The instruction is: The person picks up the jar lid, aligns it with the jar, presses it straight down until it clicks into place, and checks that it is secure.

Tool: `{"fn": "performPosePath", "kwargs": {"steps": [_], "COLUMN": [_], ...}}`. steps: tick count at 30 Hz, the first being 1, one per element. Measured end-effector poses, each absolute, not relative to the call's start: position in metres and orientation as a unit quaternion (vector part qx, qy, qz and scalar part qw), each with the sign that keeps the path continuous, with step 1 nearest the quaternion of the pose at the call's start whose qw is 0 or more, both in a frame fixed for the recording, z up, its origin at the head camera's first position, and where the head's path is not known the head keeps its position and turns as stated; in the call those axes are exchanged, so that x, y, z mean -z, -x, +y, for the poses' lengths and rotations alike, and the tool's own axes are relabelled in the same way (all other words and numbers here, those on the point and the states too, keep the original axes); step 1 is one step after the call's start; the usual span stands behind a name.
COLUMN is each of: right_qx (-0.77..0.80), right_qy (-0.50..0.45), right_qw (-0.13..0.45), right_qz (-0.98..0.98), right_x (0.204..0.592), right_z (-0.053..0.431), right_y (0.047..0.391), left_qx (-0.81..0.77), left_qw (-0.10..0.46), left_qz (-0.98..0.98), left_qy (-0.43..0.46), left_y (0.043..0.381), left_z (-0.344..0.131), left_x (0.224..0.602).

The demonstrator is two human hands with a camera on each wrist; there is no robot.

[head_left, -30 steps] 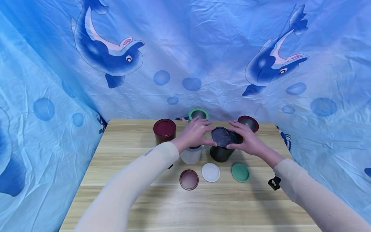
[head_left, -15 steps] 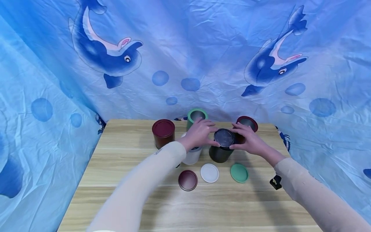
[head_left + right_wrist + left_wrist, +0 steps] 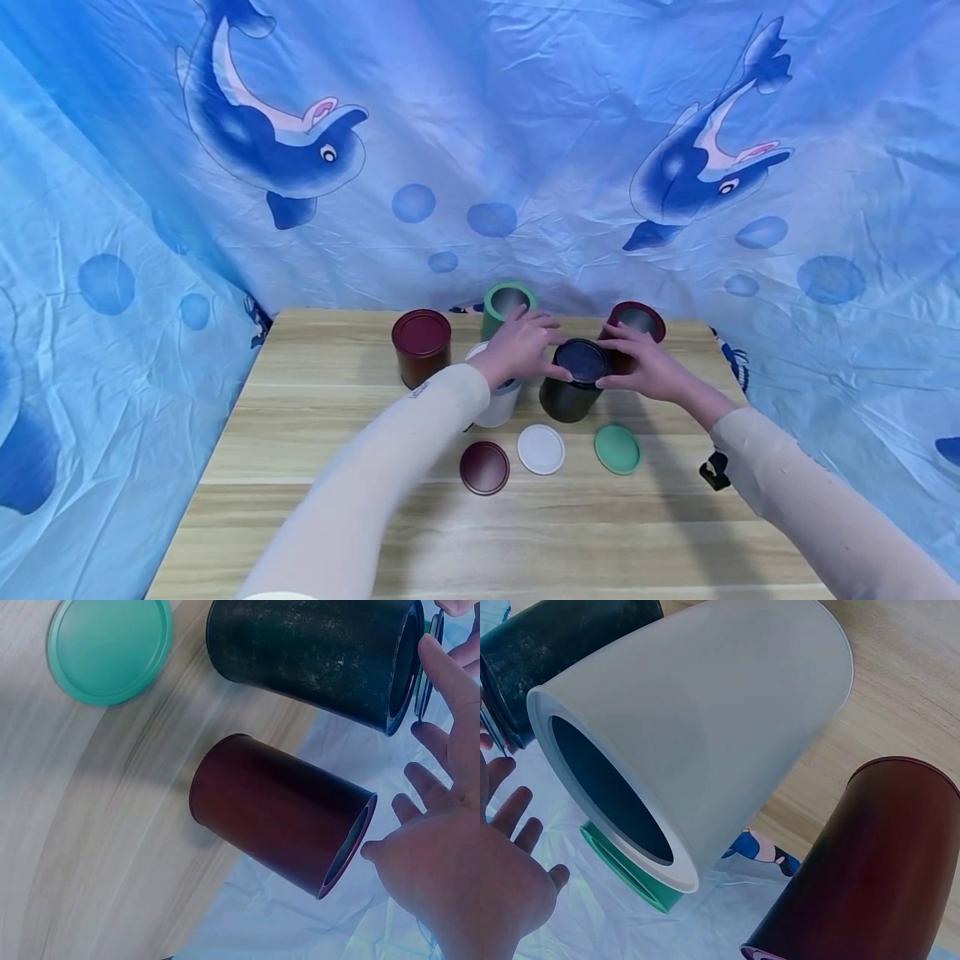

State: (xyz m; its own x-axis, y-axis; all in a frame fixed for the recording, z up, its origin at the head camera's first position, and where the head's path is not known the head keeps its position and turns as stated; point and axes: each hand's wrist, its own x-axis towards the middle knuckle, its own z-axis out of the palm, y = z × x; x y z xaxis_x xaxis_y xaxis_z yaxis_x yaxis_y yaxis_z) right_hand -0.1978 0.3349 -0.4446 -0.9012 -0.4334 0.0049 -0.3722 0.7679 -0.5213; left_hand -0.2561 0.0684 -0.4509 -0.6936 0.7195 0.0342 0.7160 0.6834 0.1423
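Observation:
A black lid (image 3: 582, 361) is over the mouth of the black canister (image 3: 567, 402). In the right wrist view a narrow gap shows between the lid (image 3: 429, 671) and the canister's rim. My left hand (image 3: 520, 346) holds the lid's left edge with thumb and fingertips, and my right hand (image 3: 643, 363) holds its right edge the same way. Beneath my left forearm and hand stands an uncovered white canister (image 3: 705, 705), partly hidden in the head view. Behind my right hand is an uncovered dark red canister (image 3: 281, 814).
A lidded dark red canister (image 3: 422, 346) stands at the left, and an uncovered green canister (image 3: 498, 321) at the back. Nearer on the wooden table (image 3: 480, 550) lie a dark red lid (image 3: 484, 468), a white lid (image 3: 541, 449) and a green lid (image 3: 617, 449).
Both hands have shifted the black lid slightly right and nearer, lowering it over the black canister's mouth. The other canisters and lids stay in place.

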Motion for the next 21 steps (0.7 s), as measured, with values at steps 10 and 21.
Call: {"fn": "performPosePath", "kwargs": {"steps": [10, 21], "right_qx": [0.257, 0.262], "right_qy": [0.213, 0.212], "right_qw": [0.064, 0.064], "right_qz": [0.94, 0.939], "right_x": [0.4501, 0.4519], "right_z": [0.3379, 0.3373], "right_y": [0.1976, 0.1987], "left_qx": [-0.068, -0.066], "left_qw": [0.037, 0.034], "left_qz": [0.918, 0.918], "left_qy": [-0.389, -0.389], "left_y": [0.2552, 0.2538], "left_z": [0.0724, 0.0728], "left_x": [0.4529, 0.4534]}}
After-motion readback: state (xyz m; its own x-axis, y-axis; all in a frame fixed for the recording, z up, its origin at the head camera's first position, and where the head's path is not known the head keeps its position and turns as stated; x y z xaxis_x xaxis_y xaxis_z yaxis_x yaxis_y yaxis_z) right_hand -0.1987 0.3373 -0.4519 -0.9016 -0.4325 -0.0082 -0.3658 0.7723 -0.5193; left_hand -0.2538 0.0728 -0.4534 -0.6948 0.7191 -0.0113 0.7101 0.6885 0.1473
